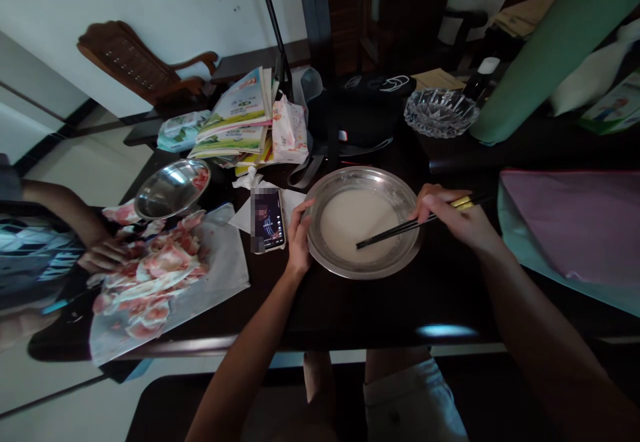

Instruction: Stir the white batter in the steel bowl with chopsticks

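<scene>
Right hand grips two black chopsticks, gold bands near upper ends; shafts run from fingers over rim, lower tips at the whitish liquid. One wide metal basin on table, between hands; left hand clasps its left rim. Left of that: one smartphone, one smaller metal bowl, one co-worker's hand at pink-and-white pieces, too jumbled to count.

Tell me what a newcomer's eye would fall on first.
Likely the metal bowl of pale liquid in the middle, the left hand at its rim, the right hand slanting dark chopsticks into it. Next, red-and-white pieces heaped on a sheet to the left, beside another person's hand.
</scene>
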Motion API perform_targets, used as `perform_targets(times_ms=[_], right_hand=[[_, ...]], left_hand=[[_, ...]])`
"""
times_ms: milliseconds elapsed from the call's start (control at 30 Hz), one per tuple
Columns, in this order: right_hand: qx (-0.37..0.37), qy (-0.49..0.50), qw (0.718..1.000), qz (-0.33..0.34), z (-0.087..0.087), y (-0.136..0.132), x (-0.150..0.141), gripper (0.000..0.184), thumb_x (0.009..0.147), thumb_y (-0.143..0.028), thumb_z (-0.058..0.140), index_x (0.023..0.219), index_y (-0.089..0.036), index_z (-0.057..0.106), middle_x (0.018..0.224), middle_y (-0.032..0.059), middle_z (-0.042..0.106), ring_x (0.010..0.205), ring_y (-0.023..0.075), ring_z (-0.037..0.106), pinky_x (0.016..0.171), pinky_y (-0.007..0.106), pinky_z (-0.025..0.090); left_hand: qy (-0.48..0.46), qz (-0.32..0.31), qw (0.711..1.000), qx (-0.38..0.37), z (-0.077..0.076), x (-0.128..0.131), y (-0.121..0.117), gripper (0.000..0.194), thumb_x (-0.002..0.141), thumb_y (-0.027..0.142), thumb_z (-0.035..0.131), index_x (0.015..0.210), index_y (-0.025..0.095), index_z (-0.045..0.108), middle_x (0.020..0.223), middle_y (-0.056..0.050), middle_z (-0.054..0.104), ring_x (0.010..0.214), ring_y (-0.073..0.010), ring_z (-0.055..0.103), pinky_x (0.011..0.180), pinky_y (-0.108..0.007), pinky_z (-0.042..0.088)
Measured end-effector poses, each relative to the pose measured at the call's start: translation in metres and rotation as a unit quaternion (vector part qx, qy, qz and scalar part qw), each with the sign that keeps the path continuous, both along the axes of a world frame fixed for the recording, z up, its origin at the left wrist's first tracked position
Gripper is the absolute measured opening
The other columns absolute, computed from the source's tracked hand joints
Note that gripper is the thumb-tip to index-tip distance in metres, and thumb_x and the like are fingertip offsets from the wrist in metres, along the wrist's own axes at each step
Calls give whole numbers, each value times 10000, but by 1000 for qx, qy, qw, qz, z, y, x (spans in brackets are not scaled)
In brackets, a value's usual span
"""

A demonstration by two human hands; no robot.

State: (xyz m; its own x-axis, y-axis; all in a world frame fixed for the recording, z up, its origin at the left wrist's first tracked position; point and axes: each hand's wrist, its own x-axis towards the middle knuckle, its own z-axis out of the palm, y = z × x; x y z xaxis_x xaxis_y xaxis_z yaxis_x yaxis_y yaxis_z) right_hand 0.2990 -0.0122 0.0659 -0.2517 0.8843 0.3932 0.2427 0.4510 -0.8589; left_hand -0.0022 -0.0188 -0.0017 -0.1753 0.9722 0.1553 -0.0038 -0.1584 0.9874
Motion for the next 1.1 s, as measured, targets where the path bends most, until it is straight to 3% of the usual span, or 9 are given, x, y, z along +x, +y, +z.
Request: perform_targets(times_ms=[100, 200, 467, 667, 767, 867, 967, 1100], right_hand=[[35, -72, 997, 18, -3, 1, -9, 339, 983, -400, 600, 699, -262, 724, 776, 10, 773, 765, 215, 696, 784, 395, 461], [62, -104, 993, -10, -5, 3, -10, 268, 969, -337, 619, 736, -270, 733, 853, 4, 794, 830, 221, 706, 819, 401, 447], [48, 60, 986, -149, -3, 7, 20, 483, 994, -521, 564, 587, -277, 657, 634, 20, 663, 670, 233, 635, 792, 434, 435], [-9, 94, 994, -51, 1, 3, 22, 494, 991, -504, 571, 555, -286, 651, 594, 24, 658, 618, 225, 595, 692, 417, 439], [-30, 51, 998, -4, 3, -1, 11, 469, 993, -494, 576, 602, -257, 683, 648, 22, 702, 682, 209, 644, 730, 389, 456], [1, -27, 999, 32, 2, -2, -3, 378, 977, -450, 612, 673, -255, 723, 722, 16, 752, 729, 201, 680, 765, 377, 464], [40, -87, 995, 26, -1, 1, -11, 267, 955, -371, 647, 723, -278, 739, 810, 0, 789, 795, 211, 707, 813, 391, 461], [64, -98, 992, -41, -2, 4, -6, 257, 963, -386, 637, 745, -292, 738, 842, 8, 790, 826, 233, 701, 820, 418, 448]], left_hand=[[-8, 0, 1000, 7, -2, 0, 1, 356, 890, 468, 597, 1155, 251, 692, 1223, -54, 693, 1138, -258, 635, 995, -396, 504], [-8, -5, 1000, 8, -3, 1, 1, 354, 896, 466, 591, 1163, 252, 682, 1212, -55, 694, 1142, -262, 638, 1005, -407, 500], [-5, 3, 1000, 5, -1, 1, 1, 352, 889, 452, 596, 1154, 245, 697, 1230, -58, 695, 1185, -272, 623, 1029, -409, 495], [17, 2, 1000, 6, 1, -1, 0, 360, 899, 467, 586, 1164, 246, 686, 1266, -64, 681, 1198, -279, 616, 1031, -424, 496], [16, -2, 1000, 5, 1, -1, 0, 361, 897, 462, 585, 1167, 243, 685, 1247, -63, 684, 1187, -271, 616, 1029, -413, 496], [-1, -4, 1000, 1, 0, 0, 0, 370, 891, 465, 587, 1172, 244, 680, 1220, -61, 685, 1147, -263, 626, 1006, -407, 502], [-12, -4, 1000, 3, -2, 1, 0, 366, 884, 471, 594, 1165, 254, 681, 1207, -55, 687, 1128, -261, 634, 996, -409, 504], [-9, -4, 1000, 5, -1, 1, 0, 347, 890, 459, 598, 1160, 263, 690, 1226, -48, 689, 1153, -262, 628, 1015, -413, 494]])
